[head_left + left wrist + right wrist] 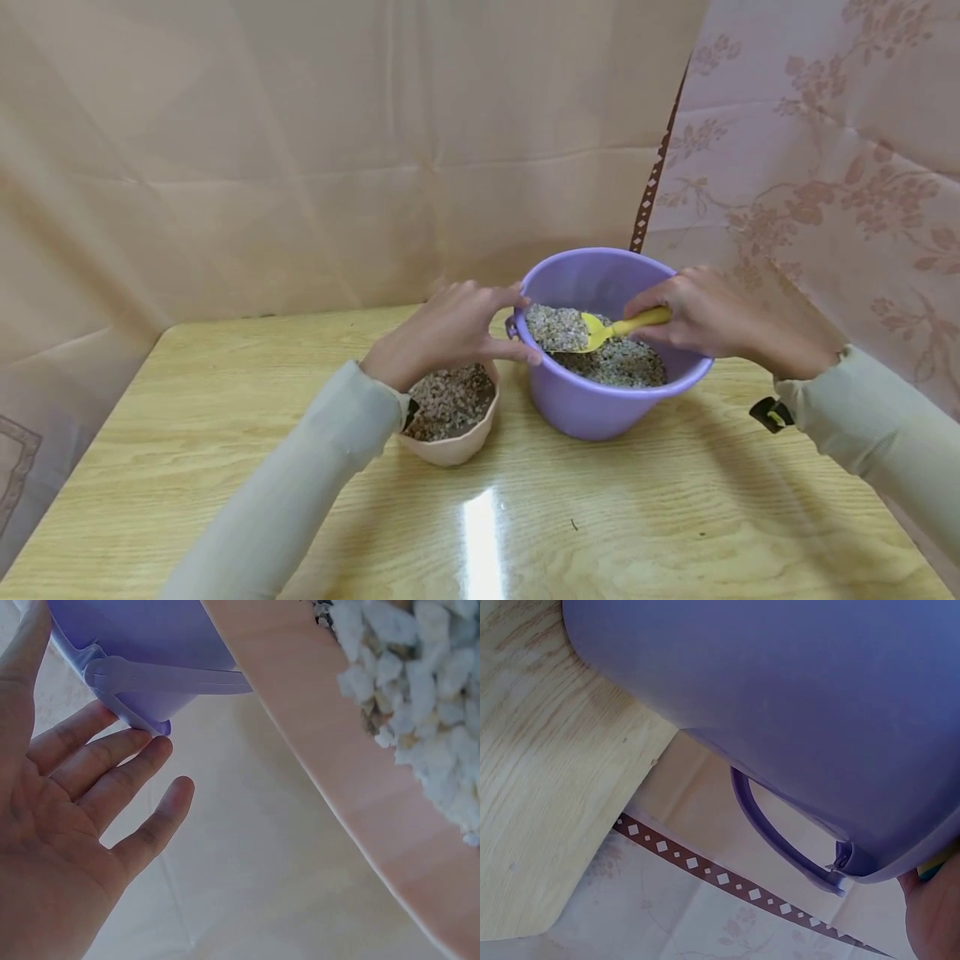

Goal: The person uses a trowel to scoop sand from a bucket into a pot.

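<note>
My right hand [701, 317] grips the yellow handle of a small hand shovel [600, 332]. Its blade is heaped with pale gravel [557, 327] and hangs inside the purple bucket [592, 408], near the left rim; more gravel lies below. My left hand [457, 323] touches that left rim, thumb and fingers spread apart. In the left wrist view, the fingers of the left hand [94, 780] are fairly straight, with tips against the rim by the bucket's handle [172, 677]. Beneath my left wrist stands a pink pot [453, 450] holding small stones, partly hidden by the hand.
The pot and bucket stand side by side on a light wooden table [225, 433]. Behind it hangs a beige cloth [300, 167], and a flowered cloth [825, 167] covers the right side. A dark clip [771, 414] sits at my right cuff.
</note>
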A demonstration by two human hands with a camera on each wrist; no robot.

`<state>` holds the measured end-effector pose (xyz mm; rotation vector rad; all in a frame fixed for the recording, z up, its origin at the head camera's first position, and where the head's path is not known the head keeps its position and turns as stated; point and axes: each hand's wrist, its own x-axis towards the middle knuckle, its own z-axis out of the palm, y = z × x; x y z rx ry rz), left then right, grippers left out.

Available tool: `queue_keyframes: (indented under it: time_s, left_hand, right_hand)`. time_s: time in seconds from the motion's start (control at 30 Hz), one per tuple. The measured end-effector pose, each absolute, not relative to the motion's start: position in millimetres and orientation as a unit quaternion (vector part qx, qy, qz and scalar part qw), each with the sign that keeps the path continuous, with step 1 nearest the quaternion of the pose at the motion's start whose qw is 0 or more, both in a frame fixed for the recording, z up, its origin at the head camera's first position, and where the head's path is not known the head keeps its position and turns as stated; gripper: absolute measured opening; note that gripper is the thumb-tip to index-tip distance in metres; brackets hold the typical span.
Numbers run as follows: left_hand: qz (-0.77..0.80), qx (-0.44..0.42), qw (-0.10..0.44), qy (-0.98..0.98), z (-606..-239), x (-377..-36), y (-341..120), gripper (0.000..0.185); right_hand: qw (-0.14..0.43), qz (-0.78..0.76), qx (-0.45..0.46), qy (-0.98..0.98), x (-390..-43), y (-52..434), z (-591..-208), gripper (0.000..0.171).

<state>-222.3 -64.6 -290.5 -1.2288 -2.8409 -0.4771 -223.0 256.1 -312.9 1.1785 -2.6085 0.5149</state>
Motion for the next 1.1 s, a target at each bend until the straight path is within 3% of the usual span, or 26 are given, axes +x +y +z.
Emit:
queue_keyframes:
  time_s: [1.1]
  left_hand:
    - [-0.147, -0.392, -0.004, -0.908, -289.7, -223.1, -64.3, 0.072]
  right_hand:
    - [0.136, 0.21, 0.418, -0.873, -220.2, 262.1, -310.3, 0.023]
